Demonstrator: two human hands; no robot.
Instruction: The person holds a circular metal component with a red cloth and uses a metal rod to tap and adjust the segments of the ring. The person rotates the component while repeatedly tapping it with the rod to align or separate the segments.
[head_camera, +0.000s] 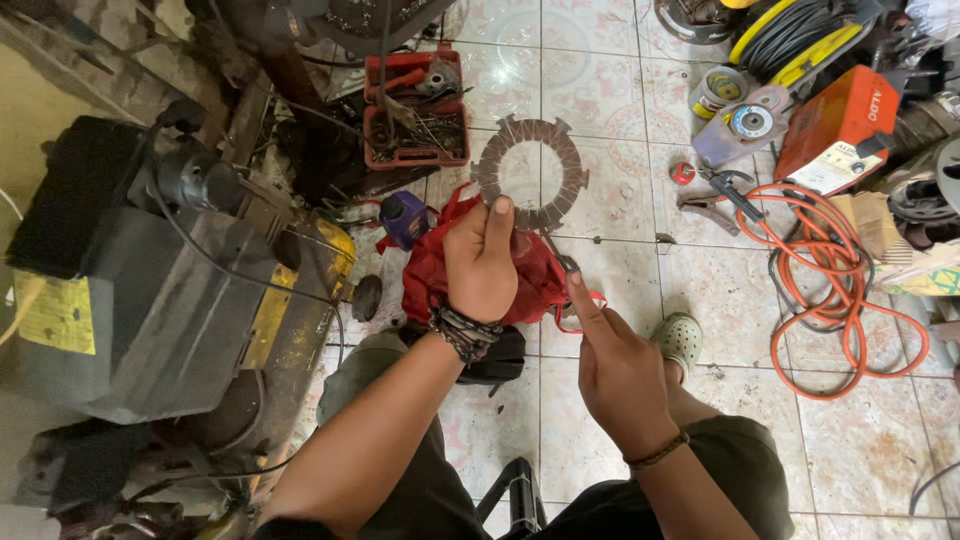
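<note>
A yellow label (55, 312), roughly rectangular and worn, is seen on the side of the grey machine (150, 290) at the left edge. A second yellow strip (268, 315) is stuck along the machine's right side, just beside its yellow-painted end. At the upper right, an orange box-shaped unit (835, 125) lies tilted on the tiled floor; white lettering is carried on its top face, and a white rectangular label (830, 178) with a red band is fixed to its lower face. At the far right edge, a flat package (935, 275) printed in yellow and pale colours is partly cut off by the frame. No screens are seen.
</note>
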